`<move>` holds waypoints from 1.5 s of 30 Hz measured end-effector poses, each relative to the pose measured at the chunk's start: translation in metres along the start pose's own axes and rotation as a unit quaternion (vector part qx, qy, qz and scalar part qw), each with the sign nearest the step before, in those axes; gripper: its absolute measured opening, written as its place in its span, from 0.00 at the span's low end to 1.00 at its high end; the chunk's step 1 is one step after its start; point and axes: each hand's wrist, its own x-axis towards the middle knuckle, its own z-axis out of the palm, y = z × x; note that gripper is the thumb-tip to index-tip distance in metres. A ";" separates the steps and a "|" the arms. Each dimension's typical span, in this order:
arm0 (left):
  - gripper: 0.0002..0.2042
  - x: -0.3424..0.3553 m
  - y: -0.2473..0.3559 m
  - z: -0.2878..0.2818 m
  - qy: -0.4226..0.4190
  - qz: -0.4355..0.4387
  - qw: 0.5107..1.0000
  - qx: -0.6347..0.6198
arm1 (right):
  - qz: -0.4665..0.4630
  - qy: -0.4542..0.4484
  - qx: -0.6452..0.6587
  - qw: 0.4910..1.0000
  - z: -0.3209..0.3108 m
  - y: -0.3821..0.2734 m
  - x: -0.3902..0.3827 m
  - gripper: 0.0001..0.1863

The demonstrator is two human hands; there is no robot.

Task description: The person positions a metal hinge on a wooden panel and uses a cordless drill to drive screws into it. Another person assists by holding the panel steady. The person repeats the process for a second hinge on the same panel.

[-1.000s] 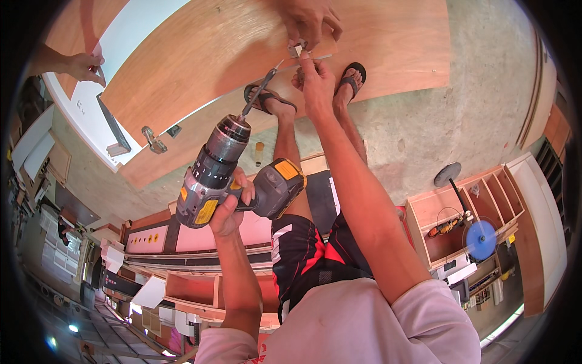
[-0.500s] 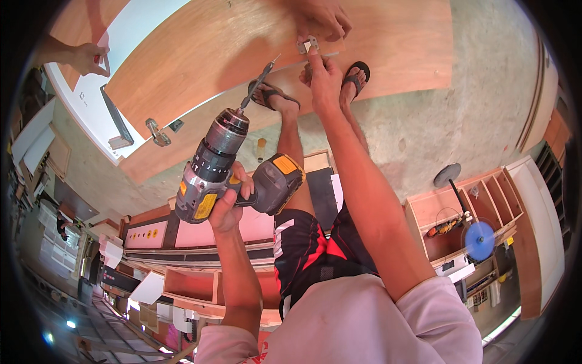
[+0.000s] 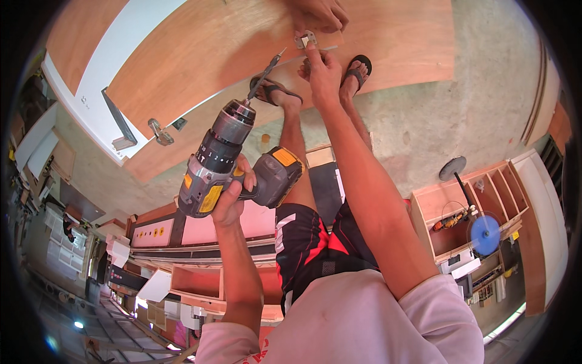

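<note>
My left hand (image 3: 229, 197) is wrapped round the grip of a black-and-grey cordless drill (image 3: 213, 159) with yellow patches. Its long bit (image 3: 267, 76) points up and away, over the wooden panel. Farther off, my right hand (image 3: 323, 76) is closed, with a fingertip on a small metal cabinet hinge (image 3: 306, 40) beside the panel's edge. Curled fingers hide whatever else that hand may hold. Another person's hand (image 3: 318, 13) is right by the same hinge. A second metal hinge (image 3: 159, 131) sits at the panel's left edge.
Wood-faced panels (image 3: 200, 54) spread across the far side, with a white panel (image 3: 115, 51) at left. My sandalled feet (image 3: 357, 71) are by the near edge. Open wooden cabinets (image 3: 448, 206) and a blue-bladed fan (image 3: 485, 235) stand at right. A small yellowish bottle (image 3: 265, 142) is on the floor.
The other person's hand at the far left has gone out of view. The drill has shifted slightly to the right and up. My right hand stays at the hinge.
</note>
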 end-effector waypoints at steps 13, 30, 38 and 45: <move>0.26 0.011 0.023 0.038 0.024 0.022 0.997 0.074 | 0.001 0.023 -0.032 0.999 0.001 -0.007 -0.002 0.22; 0.34 0.026 0.050 0.084 0.064 0.011 0.967 0.245 | -0.019 0.071 -0.140 0.987 0.007 0.000 -0.003 0.28; 0.22 0.044 0.049 0.101 0.083 0.006 0.938 0.337 | 0.008 0.066 -0.170 0.983 0.009 -0.009 -0.008 0.27; 0.31 0.068 0.048 0.112 0.053 0.027 0.900 0.431 | 0.011 0.055 -0.159 0.986 0.009 -0.007 -0.010 0.27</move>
